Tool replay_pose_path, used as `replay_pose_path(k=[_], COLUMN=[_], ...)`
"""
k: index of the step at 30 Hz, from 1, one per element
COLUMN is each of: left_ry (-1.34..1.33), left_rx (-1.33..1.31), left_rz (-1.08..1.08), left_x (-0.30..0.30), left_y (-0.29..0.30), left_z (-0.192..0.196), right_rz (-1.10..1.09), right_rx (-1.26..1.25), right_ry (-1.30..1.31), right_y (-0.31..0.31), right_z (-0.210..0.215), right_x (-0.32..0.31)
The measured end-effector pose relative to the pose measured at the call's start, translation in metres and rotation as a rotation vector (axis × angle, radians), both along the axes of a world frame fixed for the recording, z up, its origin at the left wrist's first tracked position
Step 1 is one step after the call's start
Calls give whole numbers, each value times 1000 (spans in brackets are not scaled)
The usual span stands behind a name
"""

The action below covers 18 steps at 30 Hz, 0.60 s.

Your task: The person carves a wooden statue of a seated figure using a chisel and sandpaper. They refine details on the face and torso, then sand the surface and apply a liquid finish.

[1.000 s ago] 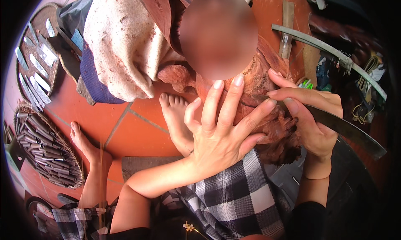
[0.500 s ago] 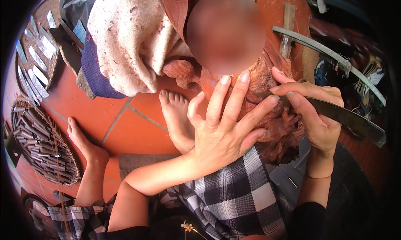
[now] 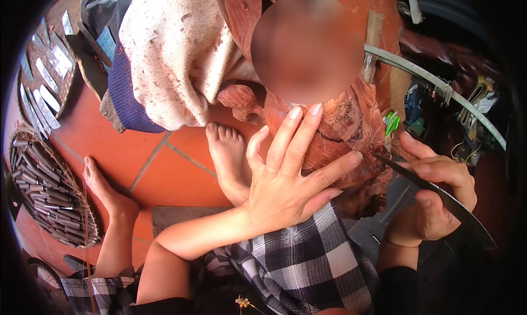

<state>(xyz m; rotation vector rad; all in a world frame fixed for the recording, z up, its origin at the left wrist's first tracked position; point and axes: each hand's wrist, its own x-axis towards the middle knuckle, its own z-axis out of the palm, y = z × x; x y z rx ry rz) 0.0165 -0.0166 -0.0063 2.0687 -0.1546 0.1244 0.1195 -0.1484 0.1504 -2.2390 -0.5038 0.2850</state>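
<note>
Reddish carved wood (image 3: 351, 131) lies just toward three o'clock from the middle of the view, beyond a black-and-white checked cloth (image 3: 307, 254) at five o'clock. The left hand (image 3: 282, 180) rests on the wood, palm down, its fingers splayed and gripping nothing. The right hand (image 3: 439, 189) pinches a curved metal blade (image 3: 466, 219) between thumb and fingers — its narrow tip points to ten o'clock, at the carving's edge, though contact is unclear. Dark rods (image 3: 49, 197) fill a basket (image 3: 92, 219) near nine o'clock.
</note>
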Motion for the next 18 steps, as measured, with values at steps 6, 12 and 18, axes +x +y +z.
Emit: replay_pose_path(k=[6,12,18], left_ry=[-25,5,45], left_rx=[0,-6,120], left_rz=[39,74,71], left_x=[-5,2,3], left_y=[-6,-10,-10], left_z=[-12,6,6], right_rz=[127,-38,-81], right_rx=[-186,-5,32], right_ry=[-18,-81,261], right_y=[9,-1,-22], right_z=[-20,-8,-41], right_x=[-5,8,22])
